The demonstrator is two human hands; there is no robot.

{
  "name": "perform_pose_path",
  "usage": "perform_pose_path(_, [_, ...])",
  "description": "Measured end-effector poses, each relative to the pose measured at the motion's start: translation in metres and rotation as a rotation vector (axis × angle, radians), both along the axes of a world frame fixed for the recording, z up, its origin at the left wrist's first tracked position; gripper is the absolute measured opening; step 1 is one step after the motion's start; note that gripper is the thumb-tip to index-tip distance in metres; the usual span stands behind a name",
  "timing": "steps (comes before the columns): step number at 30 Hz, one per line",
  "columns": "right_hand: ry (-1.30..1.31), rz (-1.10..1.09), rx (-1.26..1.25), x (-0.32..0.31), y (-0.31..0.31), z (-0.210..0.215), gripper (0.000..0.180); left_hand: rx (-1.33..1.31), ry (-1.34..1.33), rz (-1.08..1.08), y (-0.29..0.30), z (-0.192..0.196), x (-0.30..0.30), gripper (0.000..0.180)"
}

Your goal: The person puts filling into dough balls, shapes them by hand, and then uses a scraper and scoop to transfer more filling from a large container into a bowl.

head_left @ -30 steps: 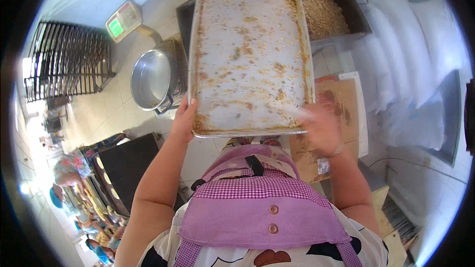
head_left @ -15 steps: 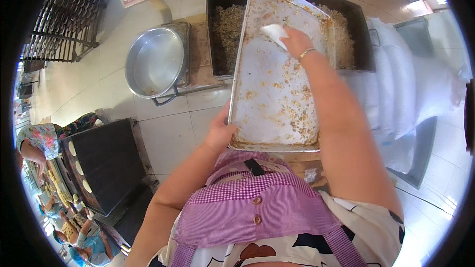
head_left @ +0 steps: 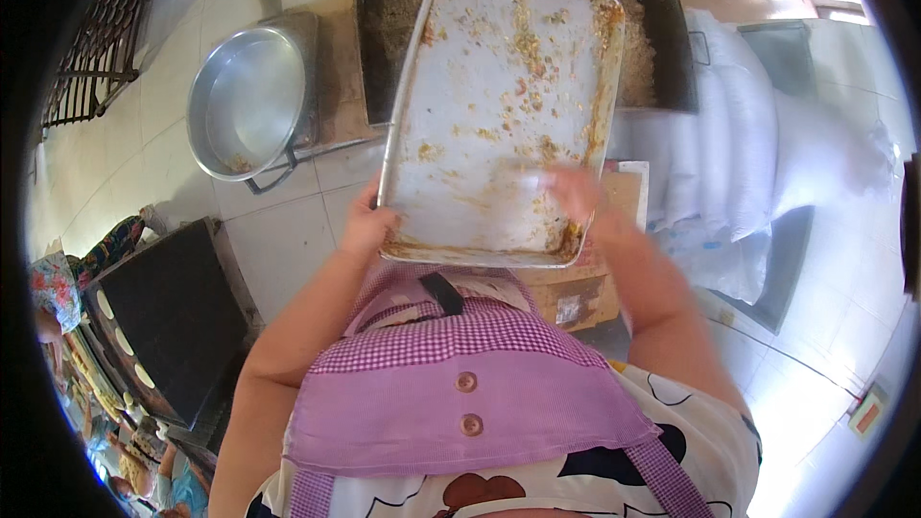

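A large rectangular metal baking tray is held in front of me, its far end over a dark bin. Brown residue and many small crumbs and bits cling to its surface, thickest at the far and right sides. My left hand grips the tray's left rim close to the near corner. Over the near right part of the tray, my right hand is smeared by motion. Its fingers are closed on a flat white scraper, which is blurred against the tray surface.
Brown crumbly stuff fills part of the dark bin beyond the tray. To the left, a round metal pan sits on a scale. White sacks stand at right, a cardboard box below. People work beside a black-topped table.
My right hand has come down the tray toward me with the scraper, from the far middle to the near right. The near middle surface looks barer, with bits gathered farther up.
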State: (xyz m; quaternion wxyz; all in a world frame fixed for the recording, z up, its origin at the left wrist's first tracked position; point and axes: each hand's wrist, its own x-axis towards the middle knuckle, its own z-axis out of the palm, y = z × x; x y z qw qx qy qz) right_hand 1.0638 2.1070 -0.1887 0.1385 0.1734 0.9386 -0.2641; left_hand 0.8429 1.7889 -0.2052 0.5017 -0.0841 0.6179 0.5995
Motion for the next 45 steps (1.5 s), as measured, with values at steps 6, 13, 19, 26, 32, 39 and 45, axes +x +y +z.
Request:
perform_pose_path(6, [0.186,-0.104,0.194,-0.092,0.100,0.015,0.032,-0.029,-0.022,0.070,0.007,0.010,-0.002,0.081])
perform_pose_path(13, [-0.386,0.381,-0.369,0.026,-0.018,0.044,0.022,-0.004,-0.063,0.119,-0.011,-0.019,0.002,0.080])
perform_pose_path(19, [-0.346,0.241,-0.049,-0.035,0.079,-0.016,0.026,-0.051,-0.020,0.068,-0.001,-0.003,-0.002,0.077])
perform_pose_path(26, [0.024,-0.150,0.167,-0.165,0.136,0.025,0.026,-0.146,-0.048,0.097,0.007,0.013,0.004,0.076])
perform_pose_path(32, [0.136,-0.272,-0.255,-0.224,-0.039,0.002,0.035,-0.090,0.026,0.078,0.014,0.016,0.026,0.074])
perform_pose_path(39, [0.036,-0.538,0.004,-0.287,0.117,-0.020,0.045,-0.054,0.115,0.114,0.003,-0.001,0.048,0.073])
perform_pose_path(45, [0.312,-0.557,0.000,-0.343,0.122,-0.014,0.045,-0.011,0.265,0.062,0.007,0.001,0.053,0.067])
